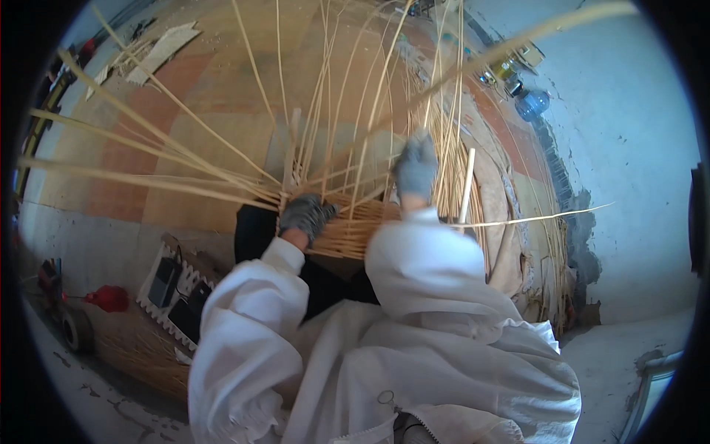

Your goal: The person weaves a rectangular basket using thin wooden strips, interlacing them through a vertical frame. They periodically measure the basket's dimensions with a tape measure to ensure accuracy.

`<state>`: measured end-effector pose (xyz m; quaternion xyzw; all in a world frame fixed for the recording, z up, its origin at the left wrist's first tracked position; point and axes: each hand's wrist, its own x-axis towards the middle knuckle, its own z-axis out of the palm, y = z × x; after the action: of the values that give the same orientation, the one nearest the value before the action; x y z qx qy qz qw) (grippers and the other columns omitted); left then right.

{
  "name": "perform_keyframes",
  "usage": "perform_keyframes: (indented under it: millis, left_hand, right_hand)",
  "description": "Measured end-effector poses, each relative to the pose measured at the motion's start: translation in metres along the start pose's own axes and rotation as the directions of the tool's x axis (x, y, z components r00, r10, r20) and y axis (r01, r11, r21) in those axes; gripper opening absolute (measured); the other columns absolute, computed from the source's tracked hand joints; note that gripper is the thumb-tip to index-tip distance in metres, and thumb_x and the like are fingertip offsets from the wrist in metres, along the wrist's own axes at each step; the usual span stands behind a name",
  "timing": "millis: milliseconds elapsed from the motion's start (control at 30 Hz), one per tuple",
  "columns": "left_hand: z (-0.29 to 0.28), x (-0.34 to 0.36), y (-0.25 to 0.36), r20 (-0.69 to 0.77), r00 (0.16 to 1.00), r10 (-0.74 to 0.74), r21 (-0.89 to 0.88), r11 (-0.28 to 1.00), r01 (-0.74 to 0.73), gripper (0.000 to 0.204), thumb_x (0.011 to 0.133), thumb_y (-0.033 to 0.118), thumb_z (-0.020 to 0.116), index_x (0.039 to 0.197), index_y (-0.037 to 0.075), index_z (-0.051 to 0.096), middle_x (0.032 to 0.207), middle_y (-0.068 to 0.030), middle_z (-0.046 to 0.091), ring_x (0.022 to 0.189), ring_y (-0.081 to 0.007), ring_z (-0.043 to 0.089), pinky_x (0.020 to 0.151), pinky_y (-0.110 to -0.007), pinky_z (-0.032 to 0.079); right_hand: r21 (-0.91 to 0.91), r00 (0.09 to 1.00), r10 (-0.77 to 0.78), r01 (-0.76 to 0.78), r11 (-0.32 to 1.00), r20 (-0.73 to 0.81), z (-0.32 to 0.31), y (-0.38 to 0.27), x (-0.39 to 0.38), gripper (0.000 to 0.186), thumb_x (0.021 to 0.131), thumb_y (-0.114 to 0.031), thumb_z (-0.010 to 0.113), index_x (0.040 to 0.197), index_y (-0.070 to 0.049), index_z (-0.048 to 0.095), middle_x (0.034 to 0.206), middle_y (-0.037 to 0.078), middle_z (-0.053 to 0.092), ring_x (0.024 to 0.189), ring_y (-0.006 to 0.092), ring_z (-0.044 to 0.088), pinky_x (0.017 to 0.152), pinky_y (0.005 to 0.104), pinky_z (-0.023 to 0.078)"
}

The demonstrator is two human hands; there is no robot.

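A wicker weave [353, 235], one piece, lies across my lap, directly in front of me, its tight rows running left to right. My hands are apart: the left hand [306, 216], gray-gloved, is closed over the weave's far left corner, while the right hand [416, 169], also gloved, is raised at the far edge, too blurred for me to tell whether it grips a rod.

Weaving of this kind, I judge, rewards a firm left hold at the corner, where slack would loosen the rows. The right hand is best used to draw each rod snug without a sharp kink, keeping the loose ends from tangling and well away from my face.

By count: at least four long rods [74, 170] sweep out to the left; those fanning to the far side overlap too much to number. One thick rod [532, 33] crosses high on the far right, and one thin rod [532, 220] points right. One pale stick [467, 185] stands just right of my right sleeve, beside one heap of canes [447, 159], uncountable.

Farther out, one blue jug [532, 105] sits far right by the wall; near left are two dark devices [177, 296] on one white rack [153, 272] and one red object [107, 298].
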<state>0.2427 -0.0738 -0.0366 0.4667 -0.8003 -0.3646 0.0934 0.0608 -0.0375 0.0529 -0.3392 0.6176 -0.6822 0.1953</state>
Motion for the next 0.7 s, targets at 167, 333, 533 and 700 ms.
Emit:
perform_keyframes:
  millis: [167, 333, 533, 700]
  left_hand:
    - [-0.020, 0.026, 0.017, 0.254, 0.921, 0.295, 0.281, 0.889, -0.362, 0.062, 0.072, 0.052, 0.060, 0.110, 0.003, 0.056, 0.113, -0.0203, 0.054, 0.103, -0.0351, 0.052, 0.091, -0.039, 0.039]
    - [-0.008, 0.046, 0.075, 0.129, 0.945, -0.302, 0.284, 0.924, 0.257, 0.074, 0.073, 0.052, 0.060, 0.121, -0.002, 0.044, 0.120, -0.0223, 0.048, 0.112, -0.0358, 0.047, 0.095, -0.039, 0.037]
    - [0.038, 0.033, 0.103, 0.297, 0.907, 0.297, 0.151, 0.924, -0.352, 0.053, 0.076, 0.043, 0.060, 0.109, 0.002, 0.054, 0.111, -0.0195, 0.055, 0.102, -0.0328, 0.053, 0.089, -0.039, 0.040]
    - [0.065, 0.025, 0.103, 0.281, 0.947, 0.158, 0.022, 0.985, -0.171, 0.042, 0.075, 0.042, 0.061, 0.092, 0.004, 0.063, 0.089, -0.0173, 0.063, 0.087, -0.0297, 0.059, 0.079, -0.036, 0.045]
  right_hand:
    - [0.521, 1.000, -0.008, -0.002, 0.854, 0.018, -0.075, 0.033, -0.071, 0.038, 0.092, -0.022, 0.043, 0.124, -0.004, 0.036, 0.056, 0.000, 0.046, 0.049, 0.0103, 0.045, 0.047, 0.0226, 0.040]
    - [0.310, 0.994, -0.087, 0.060, 0.949, 0.074, -0.082, 0.047, -0.066, 0.020, 0.092, -0.019, 0.040, 0.104, -0.003, 0.043, 0.056, 0.006, 0.045, 0.052, 0.0150, 0.049, 0.053, 0.0259, 0.043]
    - [0.690, 0.975, 0.221, -0.184, 0.700, 0.036, -0.169, 0.065, -0.065, 0.010, 0.080, -0.007, 0.058, 0.076, -0.006, 0.050, 0.069, 0.007, 0.051, 0.074, 0.0242, 0.056, 0.074, 0.0414, 0.052]
    - [0.171, 0.930, 0.269, -0.316, 0.933, 0.250, -0.170, 0.035, -0.010, 0.013, 0.084, -0.015, 0.056, 0.080, -0.004, 0.051, 0.074, 0.008, 0.055, 0.076, 0.0212, 0.056, 0.077, 0.0323, 0.049]
